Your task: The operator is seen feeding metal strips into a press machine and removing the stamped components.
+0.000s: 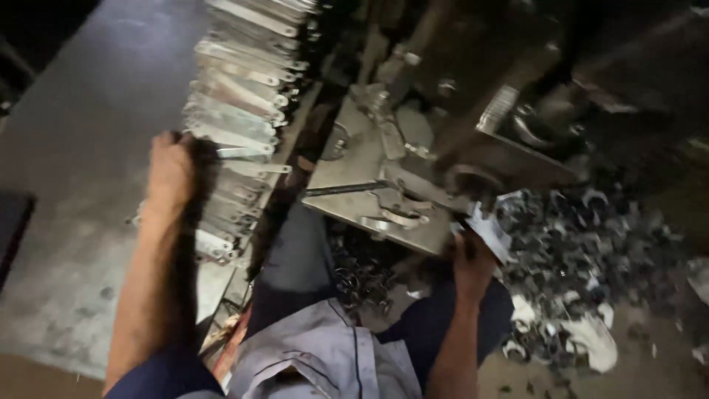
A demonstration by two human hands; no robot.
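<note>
My left hand (pixel 171 168) reaches out to a long stack of flat metal strips (pixel 240 111) laid in a row on a grey table, and its fingers close on the end of one strip (pixel 244 154). My right hand (pixel 471 264) is at the front edge of a press machine's metal bed plate (pixel 369 199), gripping a small flat metal piece (pixel 489 230) held up beside the plate. A stamped curved part (pixel 402 219) lies on the bed plate. The picture is blurred by motion.
The grey table (pixel 81 185) spreads to the left. The dark body of the press machine (pixel 517 89) fills the upper right. A heap of small metal offcuts (pixel 583 251) covers the floor at right, more lie under the plate (pixel 362 277). My knees sit below.
</note>
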